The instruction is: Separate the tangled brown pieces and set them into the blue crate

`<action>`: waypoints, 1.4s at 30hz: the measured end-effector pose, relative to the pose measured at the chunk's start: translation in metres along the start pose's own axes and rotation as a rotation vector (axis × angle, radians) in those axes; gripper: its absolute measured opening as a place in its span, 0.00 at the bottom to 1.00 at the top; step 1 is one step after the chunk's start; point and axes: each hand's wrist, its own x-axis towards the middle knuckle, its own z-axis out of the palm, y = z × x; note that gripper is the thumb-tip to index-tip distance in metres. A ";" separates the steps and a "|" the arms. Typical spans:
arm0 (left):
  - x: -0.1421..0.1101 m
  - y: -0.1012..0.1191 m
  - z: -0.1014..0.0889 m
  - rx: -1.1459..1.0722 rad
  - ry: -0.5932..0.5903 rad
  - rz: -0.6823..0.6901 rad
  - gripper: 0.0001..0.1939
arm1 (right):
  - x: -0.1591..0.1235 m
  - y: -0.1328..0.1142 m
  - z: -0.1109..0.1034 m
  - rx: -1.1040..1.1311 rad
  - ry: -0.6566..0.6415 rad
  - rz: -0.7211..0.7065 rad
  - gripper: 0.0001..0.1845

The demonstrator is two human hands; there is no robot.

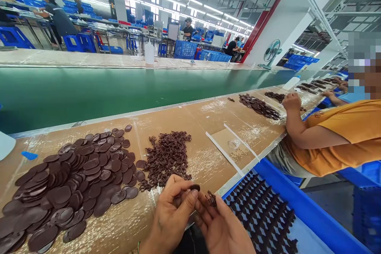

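My left hand pinches a dark brown oval disc between thumb and fingers. Close beside it, my right hand holds a small, dark brown, knobbly piece at its fingertips. Both hands are over the near edge of the bench, almost touching. To the left lies a big heap of brown oval discs, some overlapping in rows. Just beyond my hands is a pile of small, curly brown pieces, whose exact kind I cannot make out.
At my right a blue tray holds rows of dark brown pieces. A green conveyor belt runs behind the brown bench top. A co-worker in an orange shirt sits to the right. A white bottle stands across the belt.
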 end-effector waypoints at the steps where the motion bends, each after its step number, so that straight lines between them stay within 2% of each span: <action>1: 0.000 0.001 -0.001 0.033 0.010 0.011 0.11 | -0.001 0.000 0.002 -0.001 -0.012 0.009 0.19; 4: -0.001 0.004 -0.002 0.103 0.031 0.019 0.11 | 0.000 -0.002 0.003 -0.009 -0.061 -0.007 0.19; 9: 0.000 0.009 0.000 0.157 0.074 -0.031 0.11 | 0.009 -0.001 -0.010 -0.067 -0.161 -0.100 0.15; 13: 0.002 0.015 -0.001 0.234 0.011 -0.066 0.11 | 0.014 0.002 -0.016 -0.191 -0.115 -0.199 0.16; 16: 0.002 0.012 0.000 0.032 -0.007 -0.212 0.15 | 0.013 0.006 -0.012 -0.280 -0.005 -0.312 0.18; 19: 0.000 0.006 0.002 -0.199 0.041 -0.362 0.19 | 0.010 0.012 -0.003 -0.346 0.062 -0.409 0.16; 23: -0.001 0.008 0.002 -0.084 0.088 -0.290 0.19 | 0.008 0.019 0.007 -0.336 0.058 -0.385 0.17; 27: -0.003 0.016 0.002 -0.006 0.019 -0.278 0.18 | 0.008 0.024 0.016 -0.405 0.042 -0.322 0.22; 30: -0.005 0.018 0.000 0.073 -0.027 -0.234 0.16 | 0.005 0.026 0.027 -0.490 0.089 -0.361 0.22; 34: -0.005 0.017 -0.002 0.219 0.002 -0.182 0.13 | 0.001 0.026 0.037 -0.522 0.110 -0.414 0.20; 42: -0.005 0.018 -0.003 0.371 0.044 -0.109 0.09 | 0.006 0.026 0.035 -0.506 0.121 -0.337 0.23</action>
